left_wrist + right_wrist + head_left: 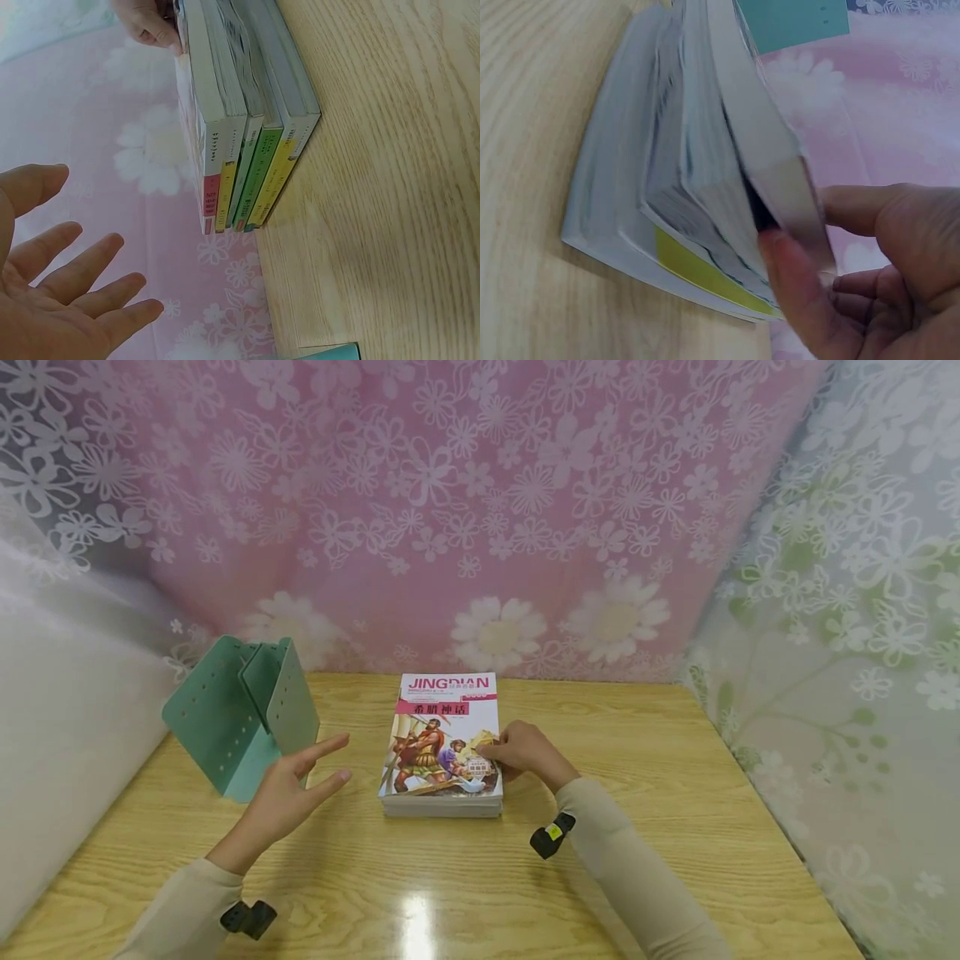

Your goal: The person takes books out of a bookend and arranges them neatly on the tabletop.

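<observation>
A stack of several paperback books [442, 808] lies on the wooden table, spines to the left. Its top book [431, 697] has a white and pink cover with painted warrior figures. At the stack's right edge my right hand [531, 753] pinches the top book between thumb and fingers. In the right wrist view, a dark gap shows under that book [784, 180] near the thumb. My left hand [281, 797] is held apart from the stack on its left side, fingers extended and holding nothing. Coloured spines [259, 180] show in the left wrist view.
A green perforated metal book stand [213, 714] stands at the left of the table [637, 735], behind my left hand. A pink floral curtain [450, 527] hangs along the back edge. Pale floral cloth [847, 610] borders the right side.
</observation>
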### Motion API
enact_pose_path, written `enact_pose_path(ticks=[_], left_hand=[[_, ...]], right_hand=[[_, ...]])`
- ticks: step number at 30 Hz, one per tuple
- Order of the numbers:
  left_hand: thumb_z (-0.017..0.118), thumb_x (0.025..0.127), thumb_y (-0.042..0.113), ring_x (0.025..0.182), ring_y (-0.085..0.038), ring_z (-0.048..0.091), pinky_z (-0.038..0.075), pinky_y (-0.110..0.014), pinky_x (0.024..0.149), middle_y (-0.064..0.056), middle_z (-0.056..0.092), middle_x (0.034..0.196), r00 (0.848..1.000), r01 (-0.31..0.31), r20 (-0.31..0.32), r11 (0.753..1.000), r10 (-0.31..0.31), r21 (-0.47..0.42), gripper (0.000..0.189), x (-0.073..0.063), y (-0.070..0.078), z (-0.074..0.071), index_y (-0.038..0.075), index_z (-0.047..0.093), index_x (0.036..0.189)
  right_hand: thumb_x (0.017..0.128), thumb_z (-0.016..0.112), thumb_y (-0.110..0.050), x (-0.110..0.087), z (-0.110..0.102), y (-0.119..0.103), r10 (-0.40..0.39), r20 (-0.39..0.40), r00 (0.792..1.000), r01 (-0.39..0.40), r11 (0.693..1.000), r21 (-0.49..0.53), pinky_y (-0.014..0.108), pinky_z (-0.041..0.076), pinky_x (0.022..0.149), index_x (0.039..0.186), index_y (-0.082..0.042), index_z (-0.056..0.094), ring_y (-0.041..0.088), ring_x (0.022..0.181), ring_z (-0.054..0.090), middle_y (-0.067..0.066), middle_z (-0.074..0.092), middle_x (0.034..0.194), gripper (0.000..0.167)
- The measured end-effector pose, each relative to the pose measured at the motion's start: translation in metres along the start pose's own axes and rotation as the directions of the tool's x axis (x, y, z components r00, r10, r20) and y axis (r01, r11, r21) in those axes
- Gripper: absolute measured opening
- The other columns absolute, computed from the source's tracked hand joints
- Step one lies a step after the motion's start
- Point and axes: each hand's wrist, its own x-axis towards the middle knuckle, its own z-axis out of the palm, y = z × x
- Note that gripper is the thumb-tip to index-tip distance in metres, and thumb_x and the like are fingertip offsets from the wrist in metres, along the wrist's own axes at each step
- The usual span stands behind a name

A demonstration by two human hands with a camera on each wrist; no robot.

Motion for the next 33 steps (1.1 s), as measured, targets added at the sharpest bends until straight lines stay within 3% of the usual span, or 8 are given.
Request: enact_pose_path(ticks=[10,19,24,28,31,33], left_hand=[[0.068,0.091,0.017,0.135,-0.039,0.037,0.031,-0.065,0.104,-0.017,0.05,0.14,1.0,-0.011,-0.012,1.0,0.011,0.024,0.052,-0.003,0.0,0.003,0.005,0.051,0.138],[0.068,0.091,0.019,0.135,-0.042,0.036,0.032,-0.062,0.105,-0.024,0.045,0.142,1.0,0.009,-0.004,1.0,-0.009,0.025,0.051,-0.003,0.0,0.007,0.005,0.052,0.137],[0.068,0.091,0.021,0.135,-0.043,0.035,0.036,-0.063,0.102,-0.024,0.045,0.142,1.0,-0.011,-0.005,0.998,0.011,0.059,0.051,0.005,-0.003,0.016,0.006,0.053,0.137],[0.068,0.091,0.023,0.135,-0.044,0.035,0.039,-0.064,0.099,-0.02,0.046,0.143,1.0,-0.03,0.011,0.993,0.029,0.114,0.053,0.013,0.0,0.023,0.008,0.051,0.139],[0.068,0.091,0.027,0.135,-0.043,0.034,0.037,-0.063,0.101,-0.018,0.042,0.146,0.999,-0.043,0.034,0.989,0.039,0.141,0.06,0.021,0.004,0.025,0.01,0.045,0.144],[0.066,0.091,0.034,0.138,-0.042,0.031,0.034,-0.064,0.103,-0.018,0.035,0.151,0.998,-0.045,0.06,0.986,0.036,0.161,0.068,0.027,0.009,0.025,0.014,0.036,0.149]], right_hand=[[0.087,0.071,-0.04,-0.004,-0.001,-0.002,-0.018,-0.056,0.998,0.008,0.982,-0.187,0.031,0.053,0.06,0.047,-0.009,0.056,0.027,0.06,0.068,0.003,0.06,0.047,0.052],[0.085,0.072,-0.039,-0.008,0.006,0.008,-0.025,-0.111,0.994,0.018,0.998,-0.066,0.028,0.05,0.055,0.057,-0.01,0.067,0.022,0.062,0.068,0.003,0.065,0.056,0.041],[0.086,0.071,-0.039,-0.011,0.009,0.009,-0.044,-0.148,0.988,0.033,0.996,-0.08,0.026,0.045,0.05,0.062,-0.007,0.068,0.022,0.058,0.065,0.009,0.066,0.06,0.041],[0.088,0.069,-0.04,-0.012,0.011,0.005,-0.093,-0.159,0.983,0.072,0.988,-0.135,0.029,0.047,0.054,0.088,-0.002,0.073,0.021,0.064,0.063,0.01,0.069,0.074,0.038],[0.091,0.065,-0.04,-0.015,0.005,0.003,-0.124,-0.171,0.978,0.096,0.982,-0.163,0.04,0.055,0.071,0.118,0.0,0.065,0.027,0.085,0.066,0.016,0.07,0.099,0.048],[0.093,0.061,-0.042,-0.018,-0.003,0.002,-0.147,-0.18,0.973,0.111,0.975,-0.194,0.046,0.053,0.083,0.13,-0.001,0.057,0.033,0.1,0.063,0.02,0.065,0.115,0.056]])
